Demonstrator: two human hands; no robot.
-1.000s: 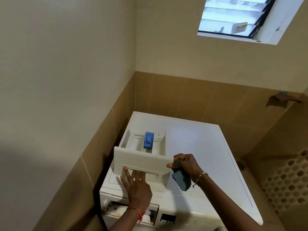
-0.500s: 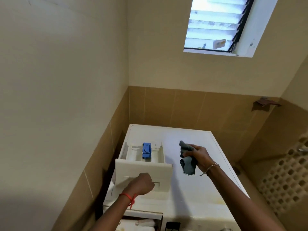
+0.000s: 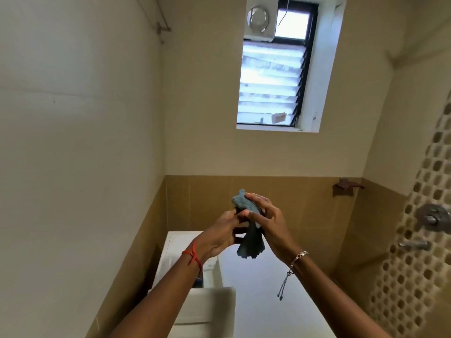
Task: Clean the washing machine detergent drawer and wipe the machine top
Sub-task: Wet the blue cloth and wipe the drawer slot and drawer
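Both hands are raised above the white washing machine top (image 3: 263, 289), holding a grey-blue cloth (image 3: 249, 242) between them. My left hand (image 3: 219, 236) grips the cloth's middle from the left. My right hand (image 3: 266, 218) pinches its upper part with the fingers spread over it; the lower end hangs loose. The white detergent drawer (image 3: 207, 303) lies on the left of the machine top, below my left forearm, which hides most of its compartments.
Beige walls with brown tiles close in on the left and behind the machine. A louvred window (image 3: 271, 86) with an exhaust fan sits high on the back wall. Shower fittings (image 3: 432, 217) and a mosaic-tiled wall stand at the right.
My left hand left the drawer front and rose to join my right hand on the cloth. The cloth moved up. The view tilted upward toward the window.
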